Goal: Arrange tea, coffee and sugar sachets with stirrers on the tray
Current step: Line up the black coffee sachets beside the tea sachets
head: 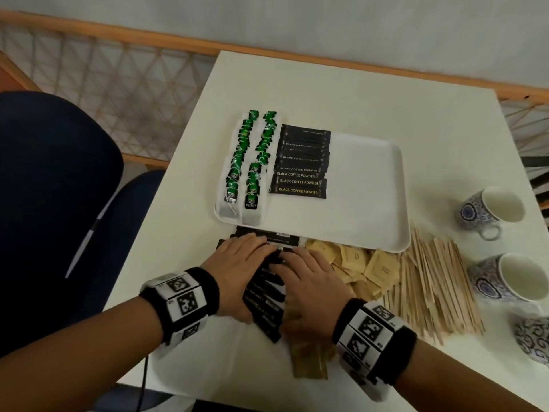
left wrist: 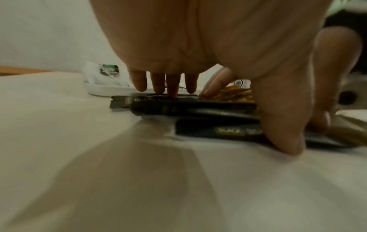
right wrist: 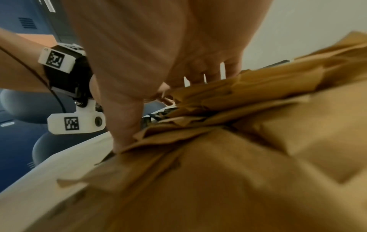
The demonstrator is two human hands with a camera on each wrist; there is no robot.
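Left hand (head: 237,263), right hand (head: 309,278) flat, seemingly pressing loose coffee sachets (head: 264,301) between them.

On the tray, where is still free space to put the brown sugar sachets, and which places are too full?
Free: the right half of the tray, bordered by the black coffee sachets on its left. Crowded: the tray's left side with green tea bags, and the table in front, where both hands, loose sachets and wooden stirrers lie.
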